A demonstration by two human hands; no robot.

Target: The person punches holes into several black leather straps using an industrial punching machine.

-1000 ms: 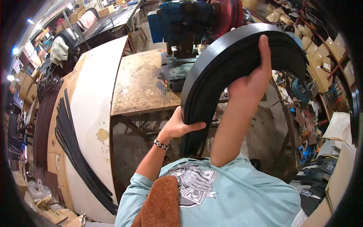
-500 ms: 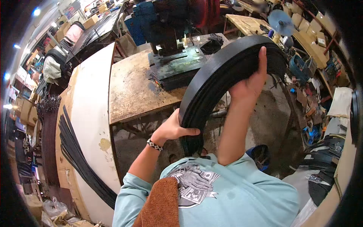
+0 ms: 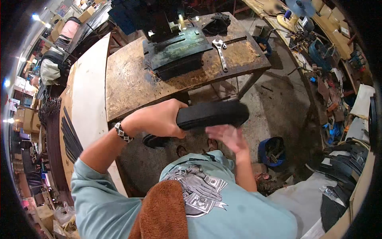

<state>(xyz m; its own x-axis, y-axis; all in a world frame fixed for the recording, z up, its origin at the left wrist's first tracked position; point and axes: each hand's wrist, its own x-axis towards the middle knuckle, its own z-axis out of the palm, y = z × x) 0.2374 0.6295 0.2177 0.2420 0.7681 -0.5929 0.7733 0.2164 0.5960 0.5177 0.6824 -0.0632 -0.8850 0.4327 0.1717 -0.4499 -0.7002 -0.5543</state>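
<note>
A thick bundle of long black strips (image 3: 213,114) hangs in front of my body, bent over below the table's front edge. My left hand (image 3: 161,118) is wrapped around it, with the bracelet on that wrist. The bundle's right part curves away and is smeared by motion. Just under that curve is my right hand (image 3: 229,137), blurred, its fingers stretched out and apart. Another part of the black bundle (image 3: 156,141) shows below my left forearm.
A worn wooden table (image 3: 131,81) holds a machine with a dark metal plate (image 3: 175,49) and an adjustable wrench (image 3: 221,55). More black strips (image 3: 71,135) lie on a board at left. A blue bin (image 3: 272,151) stands on the floor at right.
The bundle has come down from its raised arch and swung to a lower, flatter position. My right hand has let go of its upper curve and dropped. The wrench has come into view.
</note>
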